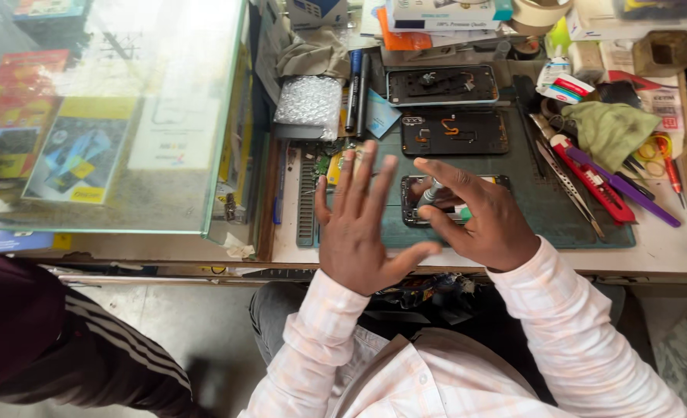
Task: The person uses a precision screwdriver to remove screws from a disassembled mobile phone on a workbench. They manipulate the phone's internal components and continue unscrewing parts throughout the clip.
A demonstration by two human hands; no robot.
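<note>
a workbench is seen from above, with a dark green work mat [529,209] laid on it. the left hand [363,220] is held flat and released, fingers spread, raised over the near left part of the mat and gripping nothing. just to its right, the right hand [475,220] is closed around a small silver tool [430,192], pinched between thumb and fingers, its tip pointing down at an opened phone [414,203] lying on the mat beneath the hand. farther off on the mat a second opened phone body [455,133] is laid, and beyond it a third phone frame [442,85]. at the far left of these, a piece of bubble wrap [308,101] and two dark pens [357,89] are seen. to the right, tweezers [564,174], a red tool [595,182], a purple tool [626,190] and a green cloth [610,131] are spread out. a glass counter [111,116] is seen at the left.
</note>
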